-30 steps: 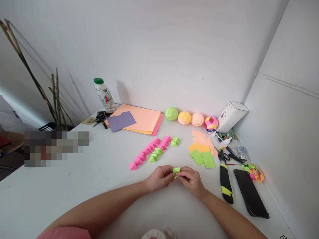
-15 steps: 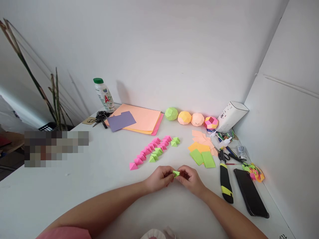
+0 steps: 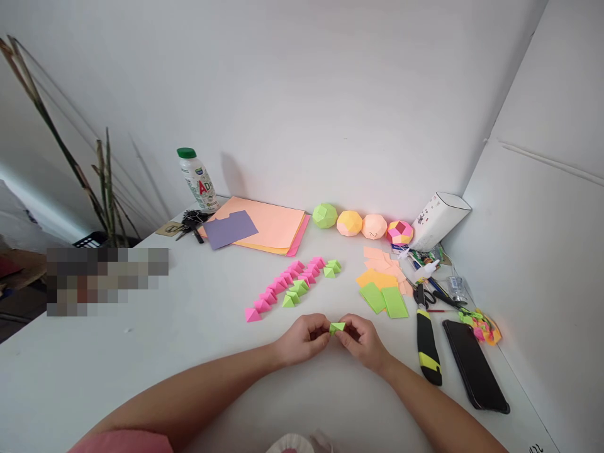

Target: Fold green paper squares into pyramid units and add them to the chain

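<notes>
Both my hands meet at the near middle of the white table [image 3: 189, 352], pinching one small green folded paper piece [image 3: 336, 328] between the fingertips. My left hand [image 3: 302, 338] grips its left side and my right hand [image 3: 362, 340] grips its right side, fingers curled. Just beyond them lies a slanted row of pink folded pieces [image 3: 283, 284] with several green folded pieces [image 3: 296, 290] alongside. Flat green paper squares [image 3: 384, 299] and orange squares [image 3: 382, 267] lie to the right.
A box cutter [image 3: 427, 346], black phone [image 3: 474, 374], scissors [image 3: 425, 293] and pens sit at the right. Paper balls [image 3: 361, 224], a white box [image 3: 438, 220], coloured sheets [image 3: 264, 225], keys [image 3: 189, 223] and a bottle [image 3: 197, 180] line the back wall.
The green piece has been turned and pressed between my fingertips; it now shows as a small flat triangle. My hands have stayed in the same place.
</notes>
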